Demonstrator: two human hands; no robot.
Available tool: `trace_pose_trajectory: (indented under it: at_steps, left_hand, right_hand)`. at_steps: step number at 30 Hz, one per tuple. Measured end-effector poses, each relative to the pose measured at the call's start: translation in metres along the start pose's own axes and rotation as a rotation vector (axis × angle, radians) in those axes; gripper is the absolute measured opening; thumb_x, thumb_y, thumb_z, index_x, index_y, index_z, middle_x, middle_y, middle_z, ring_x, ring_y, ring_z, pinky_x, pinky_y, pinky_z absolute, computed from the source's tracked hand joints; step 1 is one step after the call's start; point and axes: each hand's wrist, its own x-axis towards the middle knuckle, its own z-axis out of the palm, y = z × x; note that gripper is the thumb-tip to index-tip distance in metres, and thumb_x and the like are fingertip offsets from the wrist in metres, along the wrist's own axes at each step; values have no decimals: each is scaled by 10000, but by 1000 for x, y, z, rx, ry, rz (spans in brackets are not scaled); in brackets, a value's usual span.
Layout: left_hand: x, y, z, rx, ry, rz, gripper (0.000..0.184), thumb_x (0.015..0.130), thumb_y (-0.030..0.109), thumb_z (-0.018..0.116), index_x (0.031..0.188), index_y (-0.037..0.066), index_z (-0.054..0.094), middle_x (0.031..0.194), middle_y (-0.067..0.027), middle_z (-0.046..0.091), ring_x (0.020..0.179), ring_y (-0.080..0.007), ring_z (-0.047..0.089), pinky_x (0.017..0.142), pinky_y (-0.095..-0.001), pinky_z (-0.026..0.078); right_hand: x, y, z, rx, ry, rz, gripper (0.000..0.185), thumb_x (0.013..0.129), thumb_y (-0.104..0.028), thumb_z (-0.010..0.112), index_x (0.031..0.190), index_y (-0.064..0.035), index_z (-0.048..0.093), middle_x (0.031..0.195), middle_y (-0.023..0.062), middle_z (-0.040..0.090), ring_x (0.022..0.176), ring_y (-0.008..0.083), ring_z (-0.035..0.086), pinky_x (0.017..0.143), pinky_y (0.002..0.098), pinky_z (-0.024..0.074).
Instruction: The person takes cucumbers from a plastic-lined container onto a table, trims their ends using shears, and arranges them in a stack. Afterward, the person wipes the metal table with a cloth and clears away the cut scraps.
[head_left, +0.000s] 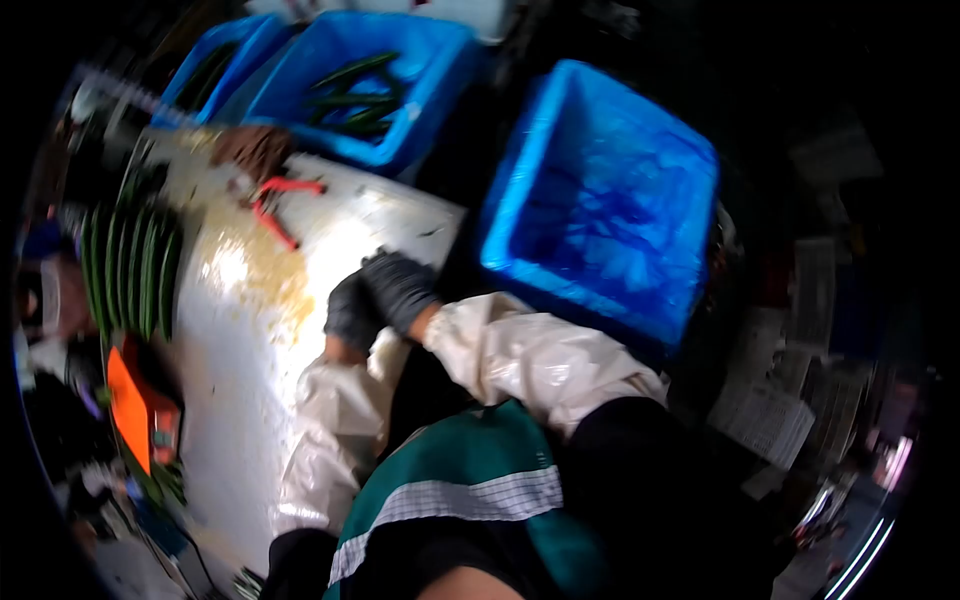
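Both my hands wear dark gloves and meet at the near right edge of the metal table (215,400). My left hand (352,312) and my right hand (400,290) touch each other, their fingers blurred, and I cannot make out anything held in them. Beyond them on the table lie red-handled pliers or cutters (275,205), beside a brown crumpled cloth (255,150). Long green cucumbers (130,265) lie side by side in a row at the left. More cucumbers (355,100) are inside a blue crate (430,60) behind the table.
A second blue crate (525,180), wet inside, stands right of the table. Another blue crate (185,75) with dark green produce is at the back left. An orange panel (135,405) stands at the left edge. Papers (765,420) are at the right.
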Motion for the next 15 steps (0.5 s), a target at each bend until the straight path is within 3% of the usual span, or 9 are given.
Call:
trace_pose_trajectory:
  at_steps: [1, 3, 5, 7, 8, 9, 11, 13, 15]
  left_hand:
    - [0, 1, -9, -535, -51, -95, 375, 849, 248, 420, 1150, 35, 489, 1168, -115, 518, 1093, -235, 468, 972, -346, 343]
    - [-6, 53, 58, -489, 459, -172, 423, 871, 261, 384, 1208, 9, 422, 1240, -152, 447, 1144, -284, 418, 995, -393, 309]
    - [2, 63, 67, -435, 369, -115, 413, 878, 248, 368, 1218, 18, 411, 1228, -157, 449, 1131, -296, 427, 987, -405, 318]
    - [19, 73, 93, -415, 12, -20, 399, 885, 258, 373, 1201, 21, 430, 1191, -159, 477, 1098, -286, 457, 958, -394, 355]
    - [35, 80, 121, -390, 151, -97, 381, 896, 256, 380, 1184, 16, 447, 1160, -153, 502, 1059, -266, 489, 927, -369, 390]
    - [47, 77, 150, -117, 80, 20, 339, 902, 234, 391, 1145, 16, 484, 1116, -143, 530, 1036, -239, 504, 914, -342, 405]
    - [83, 68, 213, -358, 104, -123, 293, 901, 188, 399, 1104, 13, 518, 1078, -129, 553, 1009, -222, 517, 899, -327, 413]
    - [107, 52, 287, 161, -20, 125, 269, 861, 127, 444, 1086, 8, 531, 1040, -117, 581, 963, -215, 546, 855, -304, 428]
    - [141, 34, 350, 888, -240, 608, 258, 825, 98, 465, 1052, 4, 547, 984, -149, 594, 911, -254, 569, 805, -314, 446]
  right_hand:
    - [0, -2, -8, 21, -8, 34, 205, 804, -151, 415, 840, -115, 613, 863, 116, 625, 765, 267, 618, 671, 372, 497]
    - [5, 0, -11, 98, 22, 52, 196, 781, -143, 427, 826, -115, 616, 866, 131, 626, 760, 276, 623, 658, 386, 493]
    - [-2, 8, -57, 198, 97, -32, 138, 755, -123, 476, 813, -97, 599, 869, 180, 592, 765, 293, 618, 596, 391, 492]
    - [-8, 30, -90, 174, 215, -12, 108, 746, -127, 496, 797, -81, 581, 827, 154, 570, 704, 289, 607, 565, 378, 488]
    - [-9, 49, -97, 116, 373, 5, 100, 739, -132, 505, 793, -85, 575, 803, 140, 558, 666, 281, 595, 550, 379, 484]
    - [-12, 71, -104, 53, 531, 24, 93, 731, -137, 513, 788, -89, 569, 779, 125, 546, 628, 272, 583, 536, 380, 481]
    - [-38, 119, -149, -4, 510, 165, 76, 725, -132, 504, 782, -124, 553, 763, 93, 532, 640, 262, 575, 543, 368, 473]
    - [-79, 177, -185, -312, 773, 96, 246, 730, -141, 500, 971, -118, 544, 923, 126, 564, 701, 267, 575, 598, 360, 475]
    - [-113, 244, -212, -193, 637, 268, 268, 709, -149, 540, 975, -122, 551, 953, 142, 566, 738, 277, 582, 588, 376, 474]
